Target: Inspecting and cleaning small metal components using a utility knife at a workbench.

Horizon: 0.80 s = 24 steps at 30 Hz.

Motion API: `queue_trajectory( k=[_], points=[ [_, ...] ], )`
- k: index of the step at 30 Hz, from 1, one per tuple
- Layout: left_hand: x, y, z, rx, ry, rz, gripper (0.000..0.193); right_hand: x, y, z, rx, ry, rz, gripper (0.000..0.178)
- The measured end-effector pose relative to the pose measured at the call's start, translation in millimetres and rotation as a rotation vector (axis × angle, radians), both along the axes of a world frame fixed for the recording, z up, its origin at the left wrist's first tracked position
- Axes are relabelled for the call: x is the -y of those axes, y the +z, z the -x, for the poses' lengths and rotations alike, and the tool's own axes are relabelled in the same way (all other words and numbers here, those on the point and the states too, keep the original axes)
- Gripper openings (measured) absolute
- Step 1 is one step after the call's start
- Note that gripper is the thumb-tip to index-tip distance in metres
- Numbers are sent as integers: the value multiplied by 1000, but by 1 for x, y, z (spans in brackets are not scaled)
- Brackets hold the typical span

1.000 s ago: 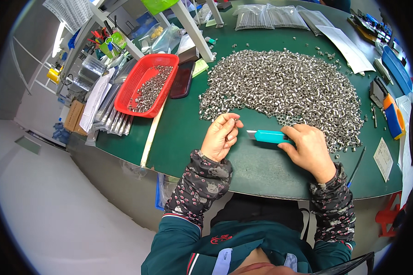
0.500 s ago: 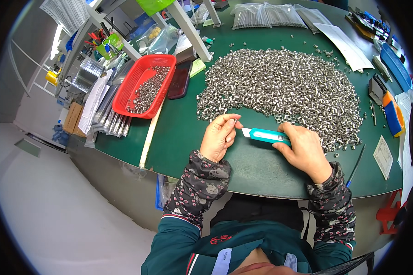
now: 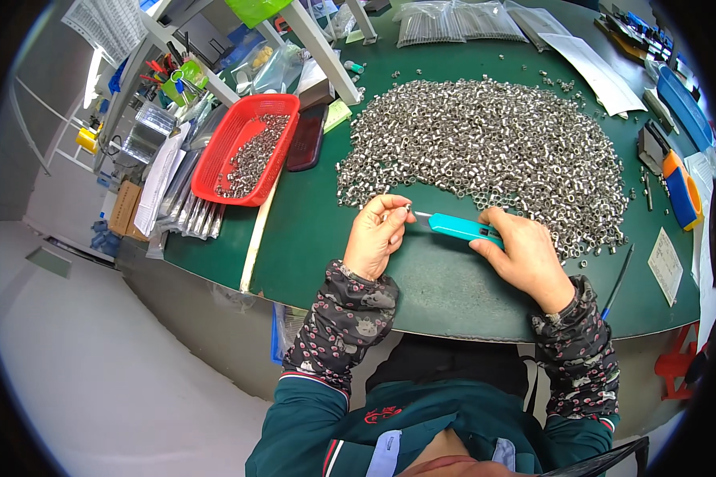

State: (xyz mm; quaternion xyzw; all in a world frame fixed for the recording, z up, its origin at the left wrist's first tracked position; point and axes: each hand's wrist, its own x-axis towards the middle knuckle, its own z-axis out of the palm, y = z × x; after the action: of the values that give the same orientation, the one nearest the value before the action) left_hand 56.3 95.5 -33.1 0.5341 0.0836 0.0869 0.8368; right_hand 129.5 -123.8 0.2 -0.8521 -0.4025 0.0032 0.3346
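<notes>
Between thumb and forefinger my left hand [image 3: 377, 235] pinches a small metal ring [image 3: 408, 208]. My right hand [image 3: 527, 256] is wrapped round a teal utility knife [image 3: 463, 228], its blade [image 3: 423, 216] pointing left at the ring. The blade tip is at or very close to the ring; whether they touch I cannot tell. Just beyond both hands spreads a wide heap of small shiny metal rings [image 3: 485, 143] on the green table [image 3: 445, 294].
A red plastic basket [image 3: 201, 184] with more rings stands at the left, beside a dark phone [image 3: 306, 139]. Bagged parts [image 3: 429, 24] lie at the back. On the right are a blue tray [image 3: 684, 107], an orange-and-blue tool [image 3: 682, 191], a pen [image 3: 619, 282] and a paper card [image 3: 665, 267].
The knife has turned in my right hand, its blade now seen more edge-on and nearer the ring. My left hand still pinches the ring, almost in place.
</notes>
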Motion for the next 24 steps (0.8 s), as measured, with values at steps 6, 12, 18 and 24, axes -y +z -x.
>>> queue_trajectory(
  k=[6,12,18,24],
  points=[
    [2,0,1,-10,15,-87,15,-1,0,0,-35,7,16,25],
    [3,-1,1,-3,-4,-100,15,-1,-1,0,-26,15,20,26],
    [0,0,2,-72,-49,-12,14,-5,-3,4,215,-41,-104,22],
    [-4,-4,1,-24,-99,97,10,3,0,-10,140,-200,-279,22]
  ],
)
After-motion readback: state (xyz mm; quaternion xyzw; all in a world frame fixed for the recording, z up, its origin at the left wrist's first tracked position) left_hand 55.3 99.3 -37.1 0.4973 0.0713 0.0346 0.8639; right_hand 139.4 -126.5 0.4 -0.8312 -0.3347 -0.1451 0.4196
